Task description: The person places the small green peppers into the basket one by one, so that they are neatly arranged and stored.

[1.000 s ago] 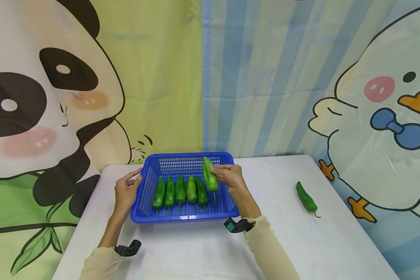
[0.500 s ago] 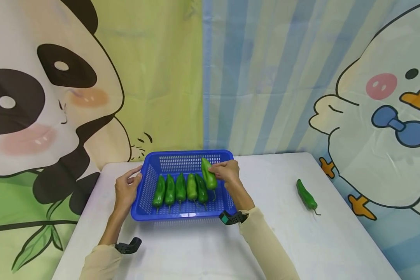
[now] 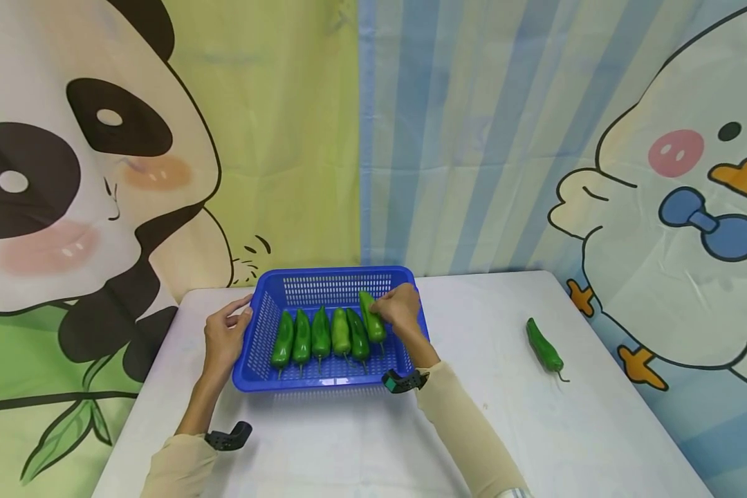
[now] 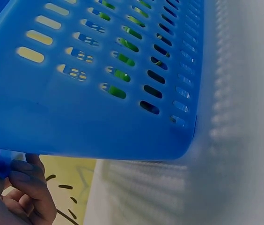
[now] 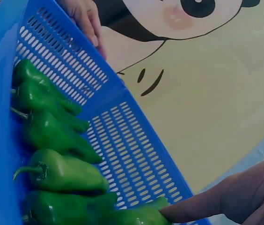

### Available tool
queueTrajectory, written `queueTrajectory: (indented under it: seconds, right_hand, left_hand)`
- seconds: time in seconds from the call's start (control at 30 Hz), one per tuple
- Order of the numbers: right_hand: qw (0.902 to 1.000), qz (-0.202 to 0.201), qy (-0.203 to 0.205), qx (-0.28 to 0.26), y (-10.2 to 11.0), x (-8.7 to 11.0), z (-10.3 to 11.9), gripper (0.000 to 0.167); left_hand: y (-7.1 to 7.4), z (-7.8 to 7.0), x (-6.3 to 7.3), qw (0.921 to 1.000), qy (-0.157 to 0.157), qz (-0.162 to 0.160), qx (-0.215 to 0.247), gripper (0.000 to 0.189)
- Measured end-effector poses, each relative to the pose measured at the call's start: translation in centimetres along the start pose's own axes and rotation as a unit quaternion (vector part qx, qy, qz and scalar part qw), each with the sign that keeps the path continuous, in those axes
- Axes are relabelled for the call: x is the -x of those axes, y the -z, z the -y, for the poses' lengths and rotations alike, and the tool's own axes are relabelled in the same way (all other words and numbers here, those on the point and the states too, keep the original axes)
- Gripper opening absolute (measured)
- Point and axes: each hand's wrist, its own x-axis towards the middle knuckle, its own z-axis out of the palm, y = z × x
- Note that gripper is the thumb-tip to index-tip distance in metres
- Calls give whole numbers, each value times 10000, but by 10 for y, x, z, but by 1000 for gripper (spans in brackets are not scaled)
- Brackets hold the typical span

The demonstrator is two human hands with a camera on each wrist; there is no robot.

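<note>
A blue plastic basket point(image 3: 330, 384) stands on the table with several green peppers point(image 3: 321, 335) lying side by side in a row, stems toward the person. My right hand point(image 3: 401, 308) reaches over the basket's right side and pinches a lighter green pepper point(image 3: 375, 328) at the row's right end. In the right wrist view a finger point(image 5: 202, 204) of that hand lies against this pepper. My left hand point(image 3: 224, 342) holds the basket's left rim between thumb and fingers. The left wrist view catches its curled fingers point(image 4: 31, 187) at the rim, partly covered by the basket.
Another green pepper point(image 3: 544, 349) lies alone on the white table point(image 3: 498, 429), right of the basket. Behind the table hangs a curtain point(image 3: 436, 138) printed with a panda and a chick. A black wrist camera point(image 3: 404, 382) sits on each wrist.
My right hand has lowered the lighter pepper into the basket, beside the right end of the row. The left hand has stayed on the rim.
</note>
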Motion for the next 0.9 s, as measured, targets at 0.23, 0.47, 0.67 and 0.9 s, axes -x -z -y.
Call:
queueTrajectory:
  seconds: [0.23, 0.47, 0.67, 0.9]
  right_hand:
    - [9958, -205, 533, 718, -7, -5, 0, 31]
    - [9936, 30, 330, 1083, -14, -11, -2, 27]
    - [9929, 163, 334, 1132, -13, -8, 0, 40]
    - [9910, 236, 346, 1271, -9, 2, 2, 45]
  left_hand:
    - [0, -1, 0, 10000, 58, 49, 38, 37]
    - [2, 1, 1, 9998, 137, 132, 18, 39]
    - [4, 3, 0, 9999, 76, 106, 53, 39]
    - [2, 2, 1, 9998, 160, 143, 51, 39]
